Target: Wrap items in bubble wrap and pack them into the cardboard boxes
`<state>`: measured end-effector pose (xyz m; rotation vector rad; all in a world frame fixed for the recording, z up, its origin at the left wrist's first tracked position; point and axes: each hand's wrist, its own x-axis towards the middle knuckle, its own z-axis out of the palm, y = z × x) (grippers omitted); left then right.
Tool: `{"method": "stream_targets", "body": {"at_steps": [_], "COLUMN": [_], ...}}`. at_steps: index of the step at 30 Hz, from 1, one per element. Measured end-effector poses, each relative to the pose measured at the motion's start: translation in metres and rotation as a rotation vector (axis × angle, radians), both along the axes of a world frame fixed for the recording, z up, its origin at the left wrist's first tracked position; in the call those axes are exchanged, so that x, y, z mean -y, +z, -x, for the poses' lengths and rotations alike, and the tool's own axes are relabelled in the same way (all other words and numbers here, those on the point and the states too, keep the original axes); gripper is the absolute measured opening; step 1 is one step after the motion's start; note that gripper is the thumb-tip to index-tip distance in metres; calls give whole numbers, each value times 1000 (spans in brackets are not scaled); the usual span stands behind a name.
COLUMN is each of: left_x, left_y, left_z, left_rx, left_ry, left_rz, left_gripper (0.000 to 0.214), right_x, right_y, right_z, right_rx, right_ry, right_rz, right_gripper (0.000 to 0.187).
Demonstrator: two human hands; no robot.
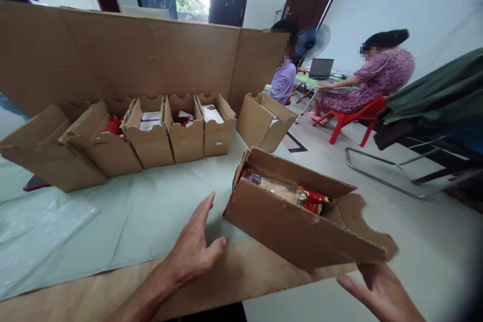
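Open-topped brown cardboard box point(298, 231) at pale-cloth-covered table's point(143, 221) edge; left hand point(196, 249), fingers spread, apart from it; right hand point(383, 292) at outer corner, grip cannot be told; supporting both ends should keep it level.

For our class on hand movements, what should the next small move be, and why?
Probably bring the left hand to the left end of the nearest carton. That hand is open and apart from it, while the right hand is by the other end, which seems to overhang the table; two hands might steady it.
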<state>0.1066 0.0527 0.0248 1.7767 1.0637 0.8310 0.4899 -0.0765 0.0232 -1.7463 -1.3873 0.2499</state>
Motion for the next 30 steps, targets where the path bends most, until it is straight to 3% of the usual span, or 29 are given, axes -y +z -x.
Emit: {"method": "stream_targets", "body": {"at_steps": [2, 5, 9, 12, 14, 17, 20, 24, 27, 30], "left_x": [-8, -17, -14, -21, -36, -65, -83, -84, -79, -77], "left_y": [1, -3, -7, 1, 7, 8, -4, -21, -24, -24], "left_z": [-14, -13, 29, 69, 88, 103, 111, 115, 120, 128], "left_rx": [85, 164, 144, 114, 109, 107, 97, 99, 22, 38], "left_ry": [-17, 42, 306, 498, 545, 553, 571, 603, 700, 819], "left_rz": [43, 44, 49, 63, 71, 42, 38, 65, 98, 97], "left_gripper": [95, 92, 81, 78, 81, 83, 74, 64, 53, 49], "right_x": [-21, -56, -109, -163, -201, -245, -259, -248, -244, -247], "right_y": [-6, 0, 17, 26, 30, 30, 21, 0, -13, -14], "right_z": [11, 39, 96, 145, 174, 198, 194, 176, 182, 195], "right_rx": [-62, -189, -254, -279, -326, -357, -335, -302, -308, -254], "right_ry": [9, 92, 363, 540, 622, 636, 699, 832, 879, 926], "right_rz": [43, 82, 70, 16, 18, 3, 28, 169, 217, 199], "right_gripper": [61, 60, 65, 67, 64, 57, 62, 80, 88, 85]}}
